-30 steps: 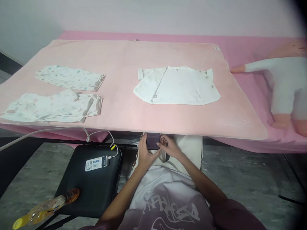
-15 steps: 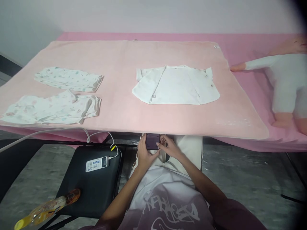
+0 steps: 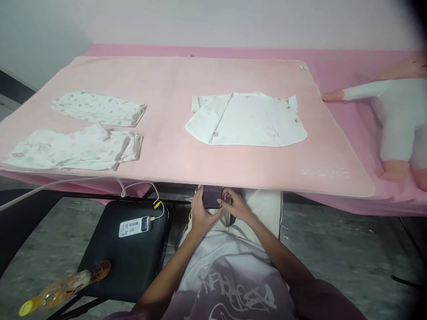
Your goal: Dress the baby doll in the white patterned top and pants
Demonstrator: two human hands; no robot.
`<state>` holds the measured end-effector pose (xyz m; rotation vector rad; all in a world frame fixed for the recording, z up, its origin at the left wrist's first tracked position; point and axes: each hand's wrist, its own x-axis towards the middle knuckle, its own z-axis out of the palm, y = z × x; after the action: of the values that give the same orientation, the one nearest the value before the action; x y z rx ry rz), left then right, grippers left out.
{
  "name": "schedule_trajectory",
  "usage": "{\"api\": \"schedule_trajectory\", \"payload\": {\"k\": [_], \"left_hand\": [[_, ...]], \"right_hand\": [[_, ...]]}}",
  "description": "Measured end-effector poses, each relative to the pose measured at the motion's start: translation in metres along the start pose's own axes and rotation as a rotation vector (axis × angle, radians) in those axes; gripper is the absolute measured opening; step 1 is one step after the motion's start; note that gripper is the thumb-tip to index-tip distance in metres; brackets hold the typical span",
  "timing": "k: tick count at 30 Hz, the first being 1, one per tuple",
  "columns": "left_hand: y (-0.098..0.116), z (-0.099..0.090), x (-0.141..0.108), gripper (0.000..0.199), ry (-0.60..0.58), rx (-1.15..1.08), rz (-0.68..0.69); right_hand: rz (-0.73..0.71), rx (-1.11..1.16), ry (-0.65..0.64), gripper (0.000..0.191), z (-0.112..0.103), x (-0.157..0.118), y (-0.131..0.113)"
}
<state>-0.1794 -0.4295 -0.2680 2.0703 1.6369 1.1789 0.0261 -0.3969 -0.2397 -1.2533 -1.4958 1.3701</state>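
A dark phone [image 3: 212,197] is held low over my lap, just below the front edge of the table. My left hand [image 3: 202,214] wraps round its left side and lower edge. On its right side, my right hand [image 3: 236,205] grips it, the thumb at the screen's lower right corner. Beyond the phone, a small white shirt [image 3: 247,120] lies spread out on the pink mat [image 3: 167,98]. Two folded printed garments rest at the left, an upper one [image 3: 100,109] and a lower one [image 3: 70,149].
A doll in white [image 3: 398,115] lies at the right on pink cloth [image 3: 347,71]. On a black stool [image 3: 130,266] at the lower left are a white power bank [image 3: 134,227] with a cable [image 3: 90,178] and a bottle [image 3: 63,289] with a yellow cap.
The view has shifted slightly, so the table's things appear a little to the right. Both hands keep the same hold on the phone.
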Motion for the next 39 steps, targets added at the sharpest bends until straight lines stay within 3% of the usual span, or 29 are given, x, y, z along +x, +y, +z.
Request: {"api": "schedule_trajectory", "payload": {"k": [16,21,26,29,33,36,39], "left_hand": [[0.000,0.001,0.001,0.115,0.002,0.001,0.002],[0.012,0.002,0.001,0.113,-0.024,-0.032,-0.035],[0.036,0.005,-0.007,0.114,-0.115,-0.125,-0.080],[0.049,0.003,-0.009,0.096,-0.163,-0.228,-0.105],[0.059,0.003,0.001,0.063,-0.177,-0.410,-0.264],[0.065,0.009,0.013,0.061,-0.155,-0.461,-0.394],[0.069,0.018,0.024,0.063,-0.158,-0.484,-0.428]], "right_hand": [[0.009,0.024,-0.010,0.032,-0.002,0.000,0.001],[0.060,0.159,-0.025,0.035,0.004,-0.001,0.001],[0.097,0.449,0.028,0.068,0.008,-0.007,0.000],[0.117,0.464,0.071,0.077,0.002,-0.013,-0.001],[0.091,0.470,0.112,0.078,-0.007,-0.017,-0.002],[0.089,0.461,0.165,0.076,-0.010,-0.017,-0.001],[0.096,0.412,0.202,0.078,-0.011,-0.017,0.000]]}}
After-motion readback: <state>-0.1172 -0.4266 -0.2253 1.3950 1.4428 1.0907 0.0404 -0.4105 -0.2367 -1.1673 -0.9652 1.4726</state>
